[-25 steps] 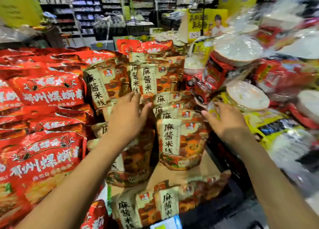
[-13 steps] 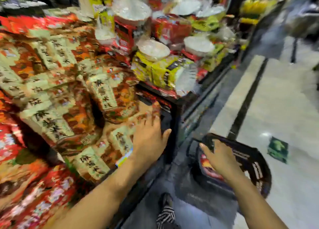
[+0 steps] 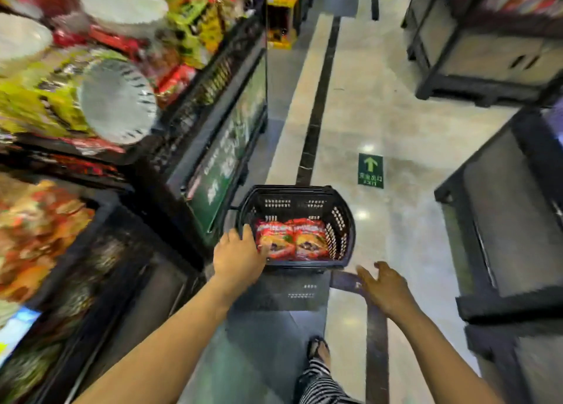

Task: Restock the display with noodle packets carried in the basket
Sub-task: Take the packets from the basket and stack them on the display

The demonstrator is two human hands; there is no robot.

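A black plastic basket point(image 3: 341, 221) stands on the floor beside the display stand. In it lie red noodle packets point(image 3: 292, 240), side by side. My left hand point(image 3: 237, 256) reaches over the basket's near left rim, fingers spread, its fingertips touching the left packet. Just past the basket's near right corner hovers my right hand point(image 3: 385, 288), fingers relaxed and holding nothing. The display point(image 3: 39, 230) of orange and red packets lies blurred at the left.
A dark display stand point(image 3: 213, 120) with a green front panel runs along the left, loaded with bowl noodles. Dark shelving units point(image 3: 502, 208) stand at the right. A green arrow sticker point(image 3: 370, 171) marks the floor. My foot point(image 3: 318, 350) shows below.
My view swung from the display down to the floor. Both hands left the packets on the display and came down to the basket; the left now touches a packet inside.
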